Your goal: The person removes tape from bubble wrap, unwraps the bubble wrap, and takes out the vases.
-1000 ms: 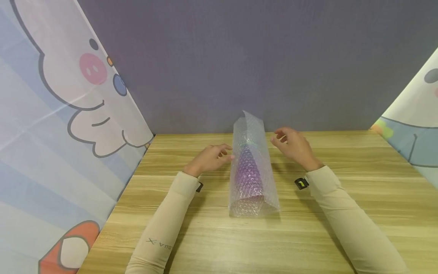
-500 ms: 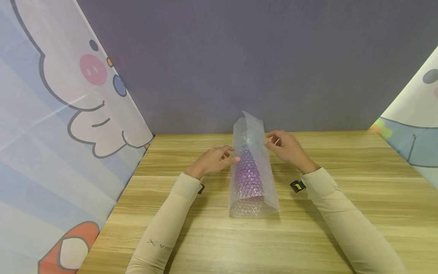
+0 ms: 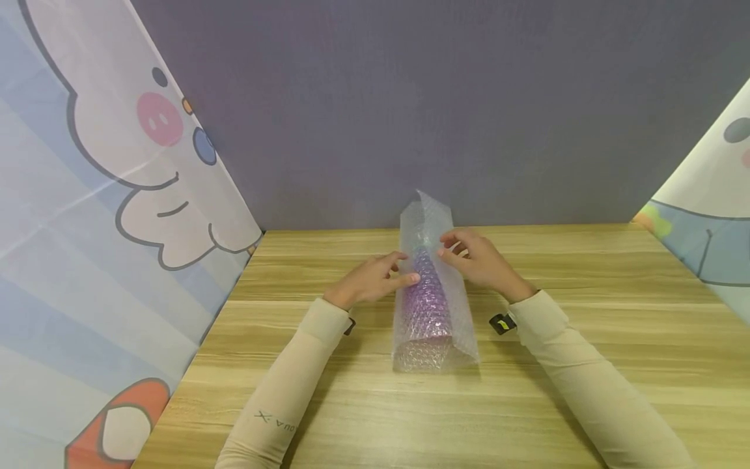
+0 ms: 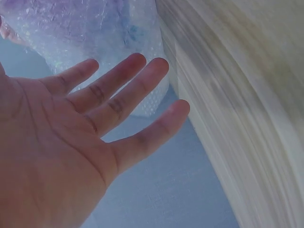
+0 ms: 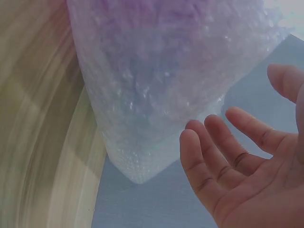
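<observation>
A purple object [image 3: 426, 299], narrow toward the back and wide toward the front, lies inside a roll of clear bubble wrap [image 3: 463, 332] in the middle of the table. Its exact kind is blurred by the wrap. My left hand [image 3: 370, 279] is at the roll's left side, thumb over the purple part and fingers spread. From the right, my right hand [image 3: 477, 260] comes over the wrap's upper part, fingers slightly bent. Both wrist views show relaxed fingers close beside the bubble wrap [image 4: 109, 42], with nothing gripped.
The wood-grain table [image 3: 615, 312] ends at a dark grey wall [image 3: 363, 117] right behind the roll. Cartoon-printed cloths [image 3: 105, 215] hang at the left and right. A small black device [image 3: 502, 324] sits under the right wrist.
Both hands have moved inward toward the bubble wrap, the right one leftward and slightly nearer, the left one rightward onto its edge. The wrapped roll has stayed in place.
</observation>
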`<move>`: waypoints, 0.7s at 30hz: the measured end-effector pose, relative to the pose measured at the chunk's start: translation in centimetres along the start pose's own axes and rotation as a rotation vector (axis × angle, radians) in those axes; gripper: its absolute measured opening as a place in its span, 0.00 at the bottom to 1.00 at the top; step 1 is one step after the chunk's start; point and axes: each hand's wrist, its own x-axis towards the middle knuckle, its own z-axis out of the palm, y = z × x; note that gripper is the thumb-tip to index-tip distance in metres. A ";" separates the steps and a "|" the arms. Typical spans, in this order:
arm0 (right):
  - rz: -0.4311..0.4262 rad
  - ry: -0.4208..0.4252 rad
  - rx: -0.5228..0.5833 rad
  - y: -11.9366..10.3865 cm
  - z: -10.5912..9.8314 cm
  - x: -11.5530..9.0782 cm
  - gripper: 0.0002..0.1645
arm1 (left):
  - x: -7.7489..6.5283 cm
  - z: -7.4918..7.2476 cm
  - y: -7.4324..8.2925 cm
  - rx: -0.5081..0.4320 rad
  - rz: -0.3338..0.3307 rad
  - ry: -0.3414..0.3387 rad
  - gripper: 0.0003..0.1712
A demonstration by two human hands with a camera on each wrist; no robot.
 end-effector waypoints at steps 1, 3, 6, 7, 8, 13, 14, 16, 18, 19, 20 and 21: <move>-0.003 -0.002 -0.004 0.0 0.1 0.0 0.25 | 0.0 0.1 0.0 -0.002 -0.002 -0.003 0.49; -0.008 -0.007 -0.012 0.0 0.4 0.0 0.25 | 0.0 0.3 0.1 -0.005 -0.005 -0.009 0.50; -0.003 -0.013 -0.025 0.0 0.6 -0.1 0.26 | 0.0 0.4 0.2 -0.008 -0.013 -0.010 0.51; -0.003 -0.015 -0.032 0.0 0.7 -0.1 0.26 | 0.0 0.4 0.2 -0.010 -0.017 -0.008 0.51; 0.000 -0.017 -0.035 0.0 0.7 -0.1 0.27 | -0.1 0.4 0.3 -0.012 -0.020 -0.007 0.50; 0.031 -0.025 -0.072 -0.2 0.8 0.0 0.32 | -0.2 0.4 0.5 -0.020 -0.029 -0.008 0.51; 0.042 -0.025 -0.077 -0.3 0.9 0.0 0.33 | -0.2 0.4 0.6 -0.022 -0.030 -0.009 0.51; 0.056 -0.025 -0.089 -0.3 0.9 -0.1 0.35 | -0.2 0.4 0.7 -0.022 -0.032 -0.007 0.52; 0.065 -0.022 -0.093 -0.4 0.8 -0.1 0.35 | -0.1 0.5 0.8 -0.023 -0.033 -0.003 0.53; 0.066 -0.020 -0.094 -0.4 0.8 -0.1 0.35 | -0.1 0.5 0.8 -0.021 -0.032 -0.002 0.53; 0.067 -0.018 -0.093 -0.5 0.8 -0.1 0.35 | 0.0 0.5 0.8 -0.019 -0.031 0.001 0.53; 0.066 -0.016 -0.093 -0.5 0.8 -0.1 0.34 | 0.0 0.5 0.9 -0.015 -0.032 0.003 0.53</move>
